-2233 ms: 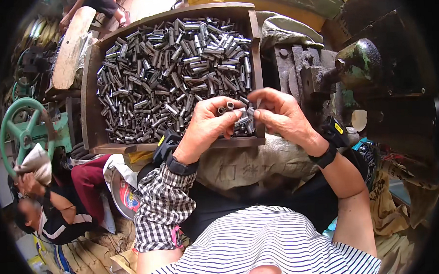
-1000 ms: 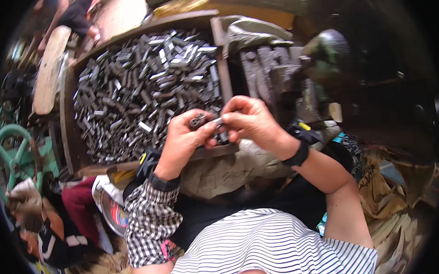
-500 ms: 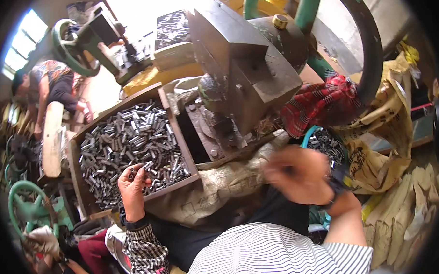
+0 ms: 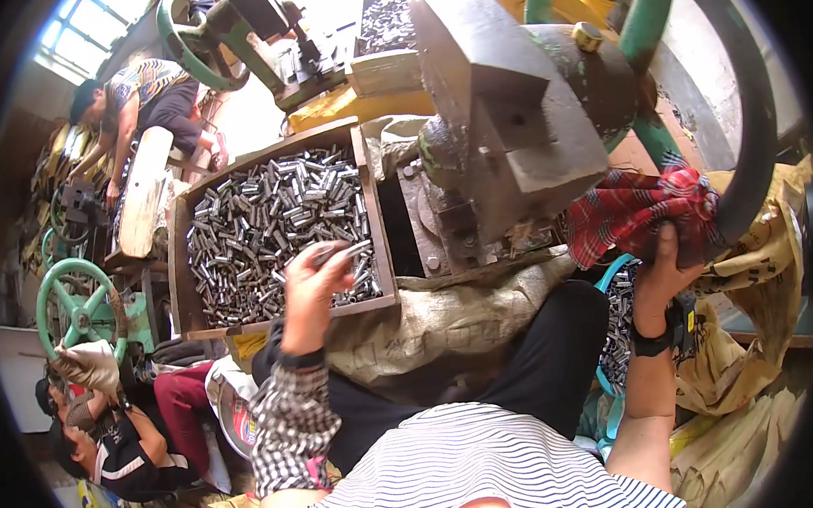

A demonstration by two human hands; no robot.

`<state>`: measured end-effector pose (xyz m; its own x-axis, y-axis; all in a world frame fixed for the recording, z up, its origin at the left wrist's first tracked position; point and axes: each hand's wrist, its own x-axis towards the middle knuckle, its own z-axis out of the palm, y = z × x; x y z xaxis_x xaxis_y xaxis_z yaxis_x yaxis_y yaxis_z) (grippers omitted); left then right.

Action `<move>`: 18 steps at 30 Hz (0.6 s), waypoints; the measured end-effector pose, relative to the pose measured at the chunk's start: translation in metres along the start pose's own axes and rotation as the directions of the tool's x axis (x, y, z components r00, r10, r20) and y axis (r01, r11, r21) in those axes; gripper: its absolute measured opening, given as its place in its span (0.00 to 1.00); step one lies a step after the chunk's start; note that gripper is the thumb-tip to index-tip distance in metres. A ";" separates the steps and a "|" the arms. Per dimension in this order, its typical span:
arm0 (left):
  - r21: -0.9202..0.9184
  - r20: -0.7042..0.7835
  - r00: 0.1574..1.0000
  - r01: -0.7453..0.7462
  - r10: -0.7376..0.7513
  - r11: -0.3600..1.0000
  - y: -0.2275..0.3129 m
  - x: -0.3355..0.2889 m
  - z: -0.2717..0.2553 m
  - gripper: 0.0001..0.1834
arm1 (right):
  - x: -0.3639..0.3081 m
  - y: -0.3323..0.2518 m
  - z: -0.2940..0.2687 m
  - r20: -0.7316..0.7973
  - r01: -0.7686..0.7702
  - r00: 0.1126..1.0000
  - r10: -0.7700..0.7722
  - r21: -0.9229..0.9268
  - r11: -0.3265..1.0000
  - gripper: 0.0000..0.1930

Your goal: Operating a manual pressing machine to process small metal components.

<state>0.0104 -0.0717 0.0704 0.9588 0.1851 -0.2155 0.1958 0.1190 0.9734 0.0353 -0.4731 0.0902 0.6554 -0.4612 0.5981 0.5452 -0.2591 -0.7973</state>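
My left hand (image 4: 308,298) is over the near right part of a wooden tray (image 4: 288,327), its fingers pinched on a short metal tube (image 4: 360,248). Blur hides whether more tubes lie in the palm. Small grey metal tubes (image 4: 271,223) fill the tray. My right hand (image 4: 663,281) is closed round the red checked cloth (image 4: 642,212) wrapped on the rim of a dark handwheel (image 4: 750,143). That wheel belongs to the screw press (image 4: 509,116) in front of me, whose heavy block hides part of its tooling (image 4: 434,222).
A blue-rimmed bucket (image 4: 610,372) of metal parts stands beside my right forearm. Sacking (image 4: 445,329) hangs below the press. Another green press (image 4: 229,45) is at the back, a green handwheel (image 4: 84,305) at the left. Other people (image 4: 151,106) sit to the left.
My right hand has gone from in front of the press to the cloth-wrapped wheel and grips it. My left hand remains at the tray with its fingers turned towards the press. The view has shifted.
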 end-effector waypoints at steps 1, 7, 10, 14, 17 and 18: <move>-0.052 0.063 0.998 0.030 -0.026 0.998 -0.010 0.013 0.013 0.10 | 0.001 0.000 0.001 -0.057 -0.008 0.998 0.008 0.003 1.000 0.20; -0.084 0.156 0.988 0.018 -0.004 0.996 -0.058 0.085 0.052 0.09 | 0.011 -0.015 -0.014 -0.020 -0.066 0.998 0.063 -0.191 0.979 0.20; -0.028 0.160 0.987 -0.013 0.017 1.000 -0.066 0.098 0.054 0.08 | 0.031 -0.048 -0.005 0.027 -0.037 0.999 0.045 -0.239 0.970 0.25; -0.046 0.232 0.972 0.029 -0.017 0.999 -0.070 0.109 0.061 0.07 | 0.073 -0.095 0.016 0.189 0.124 0.980 -0.063 -0.330 0.936 0.26; -0.130 0.277 0.960 0.080 -0.041 0.988 -0.073 0.111 0.053 0.07 | 0.098 -0.108 0.011 0.187 -0.039 0.975 0.116 -0.373 0.927 0.27; -0.135 0.280 0.959 0.084 -0.044 0.987 -0.071 0.110 0.052 0.07 | 0.105 -0.114 0.015 0.189 -0.037 0.975 0.116 -0.379 0.925 0.27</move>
<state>0.1131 -0.1109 -0.0180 0.9686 -0.1006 -0.2273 0.2463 0.2649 0.9323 0.0502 -0.4790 0.2451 0.8014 -0.3193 0.5059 0.2819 -0.5443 -0.7901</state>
